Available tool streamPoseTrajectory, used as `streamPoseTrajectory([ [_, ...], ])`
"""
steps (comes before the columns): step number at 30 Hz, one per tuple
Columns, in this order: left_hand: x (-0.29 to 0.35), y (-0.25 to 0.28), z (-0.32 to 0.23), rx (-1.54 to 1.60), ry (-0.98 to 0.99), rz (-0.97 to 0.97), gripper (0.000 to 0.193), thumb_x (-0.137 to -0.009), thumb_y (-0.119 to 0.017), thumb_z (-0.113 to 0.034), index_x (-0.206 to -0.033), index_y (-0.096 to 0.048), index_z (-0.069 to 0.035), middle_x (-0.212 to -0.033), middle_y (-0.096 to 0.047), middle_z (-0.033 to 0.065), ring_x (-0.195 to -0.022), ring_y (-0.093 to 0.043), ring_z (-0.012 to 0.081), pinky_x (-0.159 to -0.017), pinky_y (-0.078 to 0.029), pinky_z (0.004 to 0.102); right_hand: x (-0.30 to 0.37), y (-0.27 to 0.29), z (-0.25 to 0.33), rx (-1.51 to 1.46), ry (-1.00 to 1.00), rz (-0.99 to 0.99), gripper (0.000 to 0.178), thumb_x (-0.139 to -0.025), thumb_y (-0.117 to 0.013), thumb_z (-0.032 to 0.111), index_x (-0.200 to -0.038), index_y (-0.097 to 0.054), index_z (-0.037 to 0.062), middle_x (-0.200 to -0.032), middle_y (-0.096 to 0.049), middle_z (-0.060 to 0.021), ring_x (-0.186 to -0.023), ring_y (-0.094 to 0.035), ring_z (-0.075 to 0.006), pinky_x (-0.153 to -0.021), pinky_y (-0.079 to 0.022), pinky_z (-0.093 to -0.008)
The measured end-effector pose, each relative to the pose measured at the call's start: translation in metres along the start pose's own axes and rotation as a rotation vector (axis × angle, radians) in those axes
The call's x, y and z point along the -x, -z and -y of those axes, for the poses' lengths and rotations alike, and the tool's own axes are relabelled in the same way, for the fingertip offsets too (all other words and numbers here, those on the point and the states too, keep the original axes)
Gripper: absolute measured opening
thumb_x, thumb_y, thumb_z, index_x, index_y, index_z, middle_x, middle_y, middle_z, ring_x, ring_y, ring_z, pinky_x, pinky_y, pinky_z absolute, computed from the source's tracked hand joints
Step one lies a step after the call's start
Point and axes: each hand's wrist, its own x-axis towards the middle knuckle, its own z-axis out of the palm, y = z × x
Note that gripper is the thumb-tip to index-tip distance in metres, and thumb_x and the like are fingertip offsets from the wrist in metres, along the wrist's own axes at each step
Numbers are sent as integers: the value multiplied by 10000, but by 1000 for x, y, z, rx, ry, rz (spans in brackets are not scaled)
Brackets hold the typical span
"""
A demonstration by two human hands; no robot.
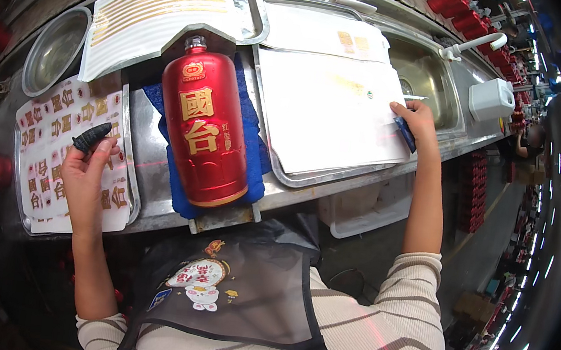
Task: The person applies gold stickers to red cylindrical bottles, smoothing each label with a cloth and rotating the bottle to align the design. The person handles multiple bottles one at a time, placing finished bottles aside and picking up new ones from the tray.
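Note:
A red bottle (208,125) with gold raised characters lies on a blue cloth (258,124) in the middle, its neck pointing away from me. My left hand (88,163) hovers over a sheet of gold and red decals (56,142) at the left. A black ribbed finger cover (91,137) is on one finger, and the thumb is close to the other fingertips; anything between them is hidden. My right hand (419,125) is closed round a small flat blue tool (405,134) beside the right edge of a white sheet stack (328,125), its fingertips at that edge.
Behind the bottle lies a sheet of gold strips (165,6), with a metal bowl (57,49) to its left. A sink (437,79) with a white tap (475,45) and a white jug (491,99) stand at the right. Below the counter is a white bin (367,205).

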Motion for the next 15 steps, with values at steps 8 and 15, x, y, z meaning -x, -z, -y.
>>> streamPoseTrajectory([
  [8, 3, 4, 1, 8, 0, 10, 283, -963, -626, -129, -1205, -643, 17, -1041, -716, 100, -942, -668, 143, -891, -506, 280, -4, 13, -8, 87, 102, -203, 283, -786, -781, 259, -807, -682, -6, -697, -657, -59, -621, -609, -156, -597, -474, -314],
  [15, 11, -27, -49, 51, -150, 87, 239, -953, -645, -102, -1165, -653, 9, -1010, -717, 88, -923, -670, 136, -859, -513, 281, 69, 6, 93, 431, 373, -338, 178, -813, -696, 218, -841, -691, 42, -759, -685, -119, -721, -663, -285, -676, -501, -387],
])
